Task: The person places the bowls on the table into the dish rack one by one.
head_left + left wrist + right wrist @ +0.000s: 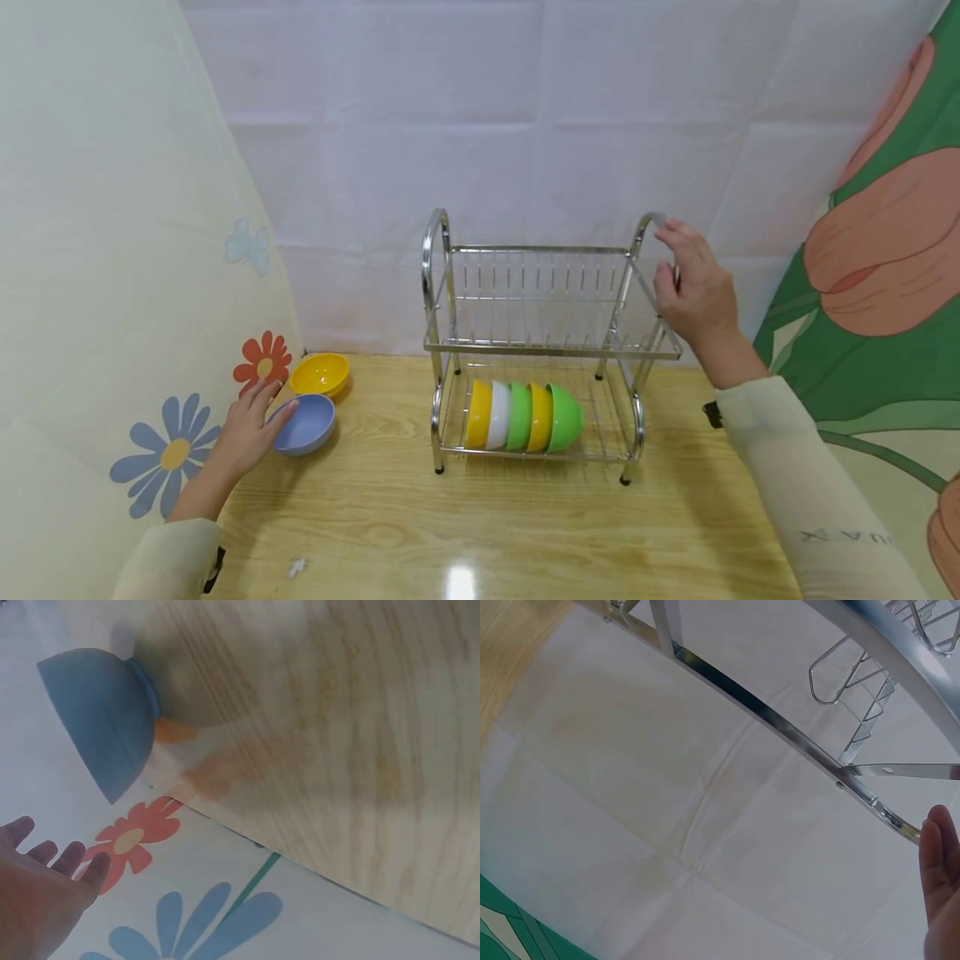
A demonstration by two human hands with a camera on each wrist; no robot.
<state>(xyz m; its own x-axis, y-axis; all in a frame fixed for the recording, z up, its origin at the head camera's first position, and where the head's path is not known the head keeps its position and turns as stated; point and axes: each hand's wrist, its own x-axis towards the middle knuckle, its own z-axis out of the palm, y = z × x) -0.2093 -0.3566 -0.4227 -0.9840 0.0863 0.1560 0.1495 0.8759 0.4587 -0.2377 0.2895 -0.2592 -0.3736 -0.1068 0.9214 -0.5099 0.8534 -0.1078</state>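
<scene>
My left hand (pixel 243 429), fingers spread, hovers beside a blue bowl (pixel 306 427) on the left side of the table. In the left wrist view, a gap separates those fingers (pixel 95 871) from the bowl (pixel 105 716). At the right, my right hand (pixel 697 287) reaches to the curved upper end of a two-tier metal dish rack (pixel 555 352). Its fairly straight fingers (pixel 936 859) come right to the tube in the right wrist view. Several yellow, white and green bowls (pixel 519 421) stand on edge, nested in a row, on the lower tier.
A yellow bowl (pixel 321 375) sits just behind the blue one, near the left wall panel (pixel 135 275). Small white scraps (pixel 297 567) lie at the table's front left. A white cloth (pixel 495 150) hangs behind the rack, and a flower-patterned cloth (pixel 892 250) covers the right side.
</scene>
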